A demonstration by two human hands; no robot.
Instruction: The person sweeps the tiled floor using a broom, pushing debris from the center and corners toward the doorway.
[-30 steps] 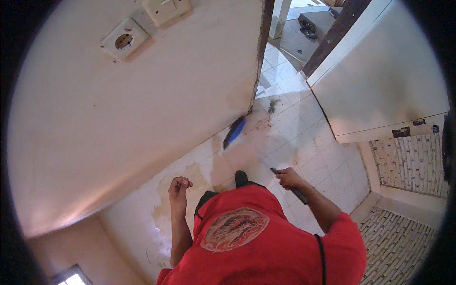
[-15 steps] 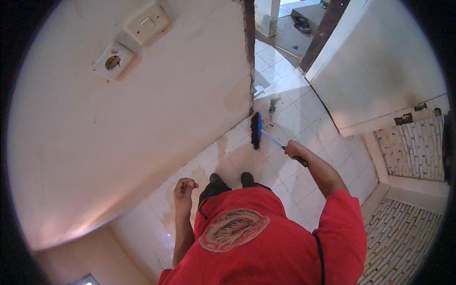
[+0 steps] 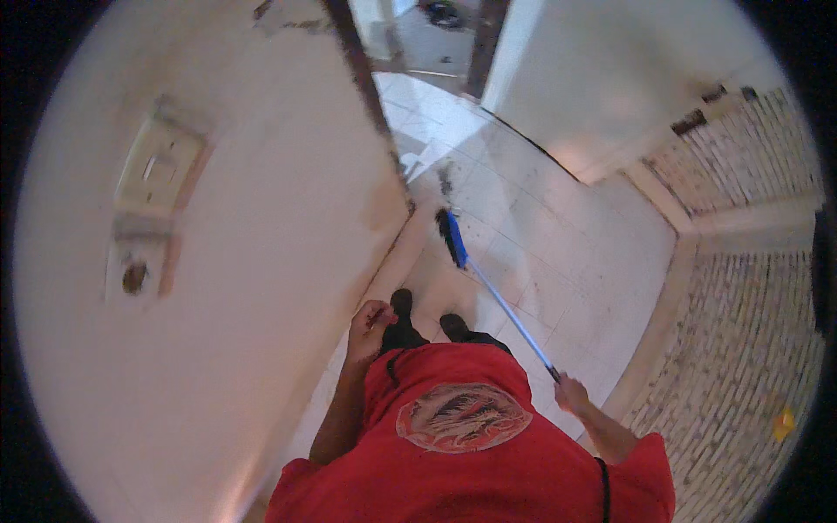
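Observation:
In my right hand (image 3: 572,395) is the end of a broom's pale handle, with the fingers closed round its dark grip. The broom (image 3: 457,241) has a blue head and black bristles, which rest on the tiles near the wall's corner at the doorway. Just beyond the bristles lies a dark patch of dirt (image 3: 445,179). My left hand (image 3: 370,328) is raised beside my waist, near the wall, its fingers curled in; nothing shows between them. My feet (image 3: 452,327) in dark footwear stand on the tiles behind the broom.
A beige wall (image 3: 261,218) with a light switch (image 3: 159,167) and a socket (image 3: 135,277) runs along my left. Ahead, a doorway opens onto bright tiles, with a pale door (image 3: 602,87) to its right. Low patterned panels (image 3: 724,349) flank the tiled floor (image 3: 558,227) on my right.
My right hand has drawn back toward my body with the broom handle, and more of the handle shows. The broom head has turned to a slant. My view has shifted to the right.

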